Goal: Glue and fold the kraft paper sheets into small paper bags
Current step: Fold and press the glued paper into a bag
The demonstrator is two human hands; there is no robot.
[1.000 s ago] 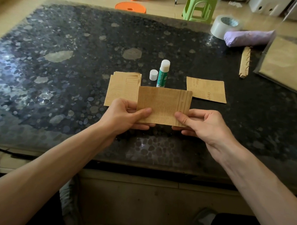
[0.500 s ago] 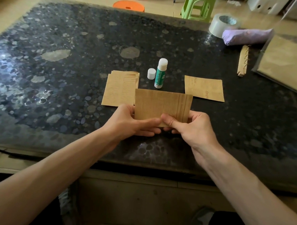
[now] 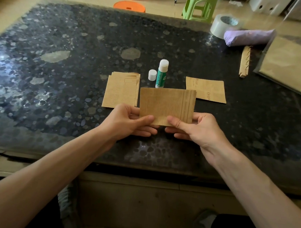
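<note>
Now we hold one kraft sheet (image 3: 166, 106) above the near part of the table (image 3: 58, 80), our left hand (image 3: 127, 122) and right hand (image 3: 195, 129) each pinching its lower edge, thumb on top. Behind it stand the uncapped glue stick (image 3: 162, 74) and cap (image 3: 152, 75), between a sheet stack (image 3: 120, 91) and a printed sheet (image 3: 208, 89).

The sheet (image 3: 162, 104) is kraft brown, with darker stripes above the right fingers (image 3: 178, 135). Beyond the left fingers (image 3: 144, 130) the stack (image 3: 120, 91) is the same brown, faintly printed. Farther past them, the glue stick (image 3: 161, 76) is green with a white tip, the cap (image 3: 152, 75) white. The table (image 3: 58, 80) is black, pebbled grey.
</note>
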